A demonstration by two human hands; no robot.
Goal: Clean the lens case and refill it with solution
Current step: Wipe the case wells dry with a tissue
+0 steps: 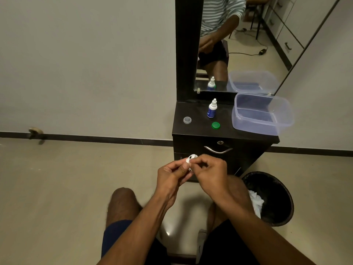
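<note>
White lens case [191, 158] sits pinched in your left hand [172, 177] grip; your right hand [210, 172] grip wipes it. Both caps are off; the solution bottle [212, 109] beyond waits, so refilling remains.

Both forearms reach fwd, hands meeting at centre. Left hand [172, 174] curled, thumb up, pinching sthg small & white at its grip. Right hand [210, 172] just right of that grip, fingers bent, pinching there too.

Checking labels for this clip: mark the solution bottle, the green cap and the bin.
solution bottle [211, 109]: head view, white body above the blue label.
green cap [215, 125]: head view, its top face.
bin [275, 180]: head view, dark inner wall.
</note>
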